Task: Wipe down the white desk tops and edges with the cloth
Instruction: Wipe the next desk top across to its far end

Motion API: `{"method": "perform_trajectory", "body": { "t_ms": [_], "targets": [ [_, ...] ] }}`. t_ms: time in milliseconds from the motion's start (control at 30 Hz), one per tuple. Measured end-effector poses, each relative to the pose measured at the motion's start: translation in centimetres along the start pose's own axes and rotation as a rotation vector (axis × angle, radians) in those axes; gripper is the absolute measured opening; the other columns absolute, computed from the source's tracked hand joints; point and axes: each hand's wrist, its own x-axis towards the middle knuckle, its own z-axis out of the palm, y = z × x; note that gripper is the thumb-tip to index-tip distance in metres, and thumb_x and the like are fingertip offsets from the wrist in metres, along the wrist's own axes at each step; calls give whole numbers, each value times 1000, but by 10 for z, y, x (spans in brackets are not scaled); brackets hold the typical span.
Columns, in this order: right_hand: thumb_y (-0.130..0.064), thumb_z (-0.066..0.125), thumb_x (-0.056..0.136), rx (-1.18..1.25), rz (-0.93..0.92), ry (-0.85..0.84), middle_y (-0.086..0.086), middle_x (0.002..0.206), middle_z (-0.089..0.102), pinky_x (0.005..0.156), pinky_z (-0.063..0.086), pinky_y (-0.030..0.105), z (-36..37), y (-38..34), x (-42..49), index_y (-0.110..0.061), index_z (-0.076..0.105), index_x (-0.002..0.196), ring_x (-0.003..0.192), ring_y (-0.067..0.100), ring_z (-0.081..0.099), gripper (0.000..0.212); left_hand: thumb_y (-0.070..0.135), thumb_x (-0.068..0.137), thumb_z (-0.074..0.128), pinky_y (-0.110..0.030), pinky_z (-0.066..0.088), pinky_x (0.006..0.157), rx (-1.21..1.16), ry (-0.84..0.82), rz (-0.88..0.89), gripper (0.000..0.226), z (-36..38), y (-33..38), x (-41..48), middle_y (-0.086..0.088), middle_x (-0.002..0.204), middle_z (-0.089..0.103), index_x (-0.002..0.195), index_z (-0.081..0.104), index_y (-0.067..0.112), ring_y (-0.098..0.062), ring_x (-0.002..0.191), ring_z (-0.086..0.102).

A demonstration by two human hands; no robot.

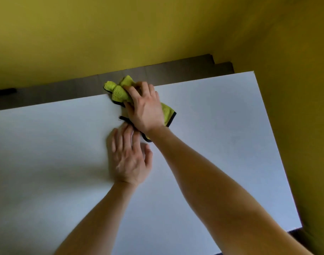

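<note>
A yellow-green cloth (pixel 118 92) with black trim lies bunched at the far edge of the white desk top (pixel 56 153). My right hand (pixel 145 107) lies on top of the cloth, fingers curled into its folds, gripping it. Part of the cloth sticks out to the right of the palm and a black trim strip trails under the wrist. My left hand (pixel 130 157) rests just nearer on the desk top, fingers fairly straight, tips touching the cloth's trailing corner.
A dark brown floor strip (pixel 47 96) runs behind the desk's far edge. Yellow walls (pixel 139 30) stand behind and to the right. The desk's right edge (pixel 278 150) runs close along the right wall.
</note>
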Motion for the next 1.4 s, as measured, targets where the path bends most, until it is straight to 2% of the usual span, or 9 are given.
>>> {"method": "perform_trajectory", "body": {
  "t_ms": [133,367,433,600,733,1000,1200,1267,1400],
  "targets": [
    [-35,63,102,-38,-31,-8,17,128,58,96,50,51,-31,75,-11,-19,64,146,114,39,55,47,27,98,60,-63,31,126,-2,11,41,53,-1,2,1,-21,159,52,143,61,-2,-41,152,45],
    [-37,59,102,-253,421,211,24,129,57,95,48,55,-138,269,-57,-13,62,143,114,45,54,48,23,105,52,-65,32,123,55,52,149,51,1,2,0,-22,159,51,156,60,23,-45,151,46],
    [-33,58,102,-249,390,138,20,135,56,96,45,54,-138,255,-77,-16,61,146,118,44,52,48,23,107,49,-63,34,122,107,38,172,52,-1,3,-3,-20,160,52,157,58,20,-44,150,47],
    [-41,63,106,-75,-71,-84,13,139,60,96,45,50,-145,197,-196,-26,63,151,119,39,56,48,20,106,49,-59,37,119,143,19,107,45,-5,34,-6,-16,157,55,147,64,12,-42,144,51],
    [-39,71,105,-77,-224,-109,17,125,59,91,46,47,-160,231,-210,-32,66,149,110,37,57,45,24,106,54,-59,38,118,41,40,174,43,12,112,-5,-18,155,57,146,65,10,-43,136,57],
    [-49,52,109,-257,42,55,18,128,56,94,49,54,-167,320,-44,-30,63,149,117,41,53,46,32,104,61,-61,35,122,-3,56,150,46,45,174,-9,-19,159,53,148,66,16,-44,145,49],
    [-43,51,113,-83,-50,-12,15,132,59,93,40,47,-181,276,-208,-28,65,149,115,37,54,42,31,101,65,-62,35,122,-14,70,129,48,47,174,-10,-17,160,53,147,67,17,-43,146,50],
    [-34,62,109,-74,-89,-47,13,132,60,92,42,47,-188,271,-248,-29,65,150,115,37,56,41,30,101,65,-62,35,122,-24,70,126,48,48,173,-10,-17,160,53,146,68,16,-42,147,50],
    [-29,65,104,-154,43,62,17,125,56,84,43,49,-176,299,-176,-25,66,147,106,41,53,44,31,101,64,-62,36,122,-23,71,117,48,49,173,-10,-17,160,53,146,68,16,-42,147,50]
  ]
}}
